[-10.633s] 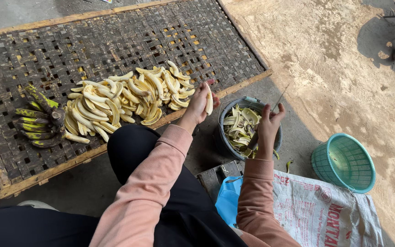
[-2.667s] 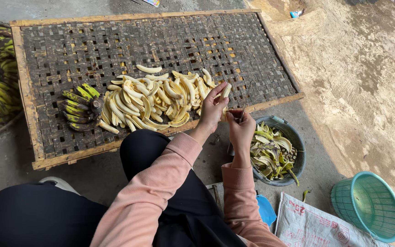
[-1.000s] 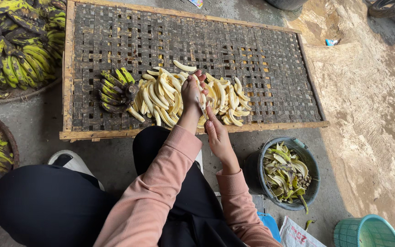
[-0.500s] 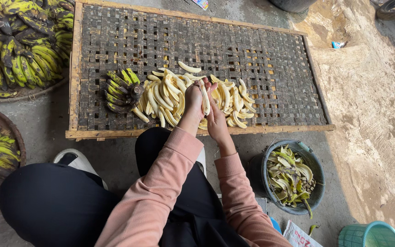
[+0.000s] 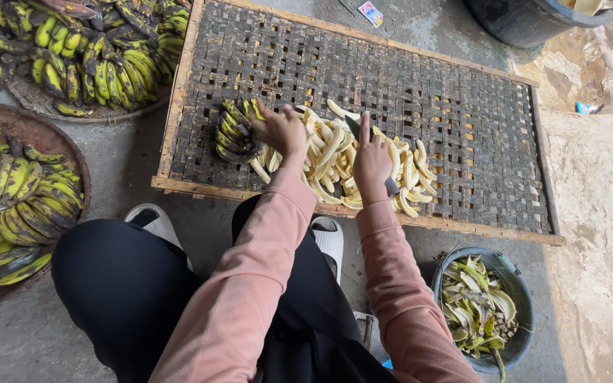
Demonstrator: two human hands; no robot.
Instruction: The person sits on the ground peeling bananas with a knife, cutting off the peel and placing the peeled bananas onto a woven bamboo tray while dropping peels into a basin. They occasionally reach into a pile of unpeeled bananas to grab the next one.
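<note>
Our left hand [image 5: 278, 131] rests with fingers curled on the small bunch of unpeeled green bananas [image 5: 232, 131] lying on the dark woven bamboo drying rack [image 5: 462, 120]. Our right hand [image 5: 372, 159] grips a small knife [image 5: 355, 128], blade up, over the pile of pale peeled bananas [image 5: 335, 159]. A grey bucket of green peels [image 5: 480, 308] stands at right.

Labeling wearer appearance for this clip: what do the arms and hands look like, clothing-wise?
Both arms wear long, loose salmon-pink sleeves down to the wrists. The left hand and right hand are bare: no gloves, and no rings or watch visible. No markings on the sleeves.
</note>
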